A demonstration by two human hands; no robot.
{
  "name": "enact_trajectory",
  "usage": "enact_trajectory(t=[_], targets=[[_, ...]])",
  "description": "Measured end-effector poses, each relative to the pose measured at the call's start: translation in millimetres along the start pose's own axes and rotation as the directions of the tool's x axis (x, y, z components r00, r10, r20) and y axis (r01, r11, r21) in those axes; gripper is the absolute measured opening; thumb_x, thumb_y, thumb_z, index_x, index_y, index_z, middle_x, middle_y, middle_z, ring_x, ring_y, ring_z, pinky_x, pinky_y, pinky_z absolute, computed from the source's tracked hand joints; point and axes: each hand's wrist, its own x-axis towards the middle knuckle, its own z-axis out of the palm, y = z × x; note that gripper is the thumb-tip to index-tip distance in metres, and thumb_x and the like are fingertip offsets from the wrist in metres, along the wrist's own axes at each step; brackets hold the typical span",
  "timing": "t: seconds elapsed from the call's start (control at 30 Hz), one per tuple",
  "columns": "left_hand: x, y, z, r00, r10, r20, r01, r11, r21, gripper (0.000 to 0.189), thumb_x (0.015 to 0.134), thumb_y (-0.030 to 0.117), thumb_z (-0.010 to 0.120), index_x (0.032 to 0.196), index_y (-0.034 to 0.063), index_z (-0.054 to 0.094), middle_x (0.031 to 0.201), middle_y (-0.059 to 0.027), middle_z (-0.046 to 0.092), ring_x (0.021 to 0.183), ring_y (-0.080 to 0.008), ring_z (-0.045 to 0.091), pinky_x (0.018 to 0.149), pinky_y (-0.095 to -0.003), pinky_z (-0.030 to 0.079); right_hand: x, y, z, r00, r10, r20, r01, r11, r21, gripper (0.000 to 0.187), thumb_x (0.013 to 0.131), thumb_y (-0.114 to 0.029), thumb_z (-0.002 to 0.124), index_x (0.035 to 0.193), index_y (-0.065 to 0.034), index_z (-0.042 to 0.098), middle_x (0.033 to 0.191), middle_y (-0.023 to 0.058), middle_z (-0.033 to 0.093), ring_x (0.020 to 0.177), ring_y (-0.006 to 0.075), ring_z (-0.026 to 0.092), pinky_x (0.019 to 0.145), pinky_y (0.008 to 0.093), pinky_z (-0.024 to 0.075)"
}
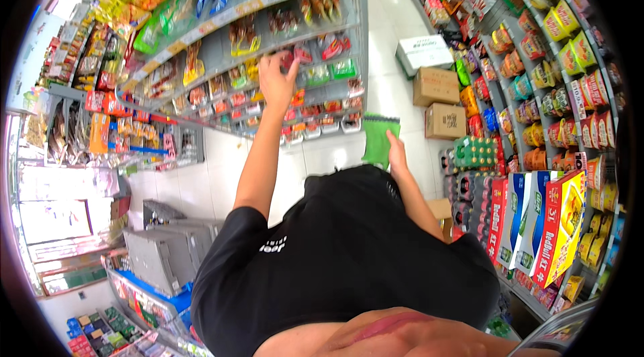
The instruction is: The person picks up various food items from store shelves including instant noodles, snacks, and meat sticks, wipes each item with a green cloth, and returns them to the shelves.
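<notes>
My left hand [276,78] is raised in front of the tiered shelf rack [229,15], its fingers spread and bent near the small snack packets [302,53]. Whether the fingertips touch a packet cannot be told. A green cloth [378,140] hangs from my right hand [396,153], which grips its right side low beside my body. Bagged snacks hang below the upper shelf, among them a yellow packet [193,71]. Lower tiers hold rows of small packs.
Cardboard boxes [436,86] and a white carton [425,50] stand on the tiled floor at the right, beside packed bottles [475,152]. Cup noodles [548,133] fill the shelves beyond. Gray bins [156,259] stand at the lower left. A wire rack [186,143] adjoins the snack shelves.
</notes>
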Motion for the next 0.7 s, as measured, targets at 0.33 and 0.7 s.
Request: enact_trajectory(t=[0.33,0.7], targets=[[4.7,-6.5,36.0,0.998,-0.010,-0.056,0.006,0.997,-0.073,0.014,0.076,0.019,0.067,0.081,0.0059,0.065,0.081,-0.0116,0.050,0.081,-0.0295,0.051,0.072,-0.0389,0.042,-8.5,-4.8,-11.3,0.994,-0.046,-0.094,0.052,0.996,0.067,0.040,0.094,-0.032,0.046,0.106,0.0037,0.059,0.092,0.0081,0.064,0.083,0.0154,0.060,0.075,0.0276,0.0456],[-10.0,-29.7,20.5,0.958,-0.259,-0.121,0.174,0.865,-0.471,0.013,0.090,0.013,0.054,0.086,0.0008,0.053,0.084,-0.0111,0.051,0.070,-0.0192,0.049,0.066,-0.0322,0.043,-3.0,-3.6,-7.9,0.995,-0.048,-0.083,0.049,0.999,0.004,0.041,0.093,-0.033,0.048,0.108,0.0040,0.058,0.099,0.0090,0.064,0.088,0.0175,0.060,0.080,0.0292,0.0458]])
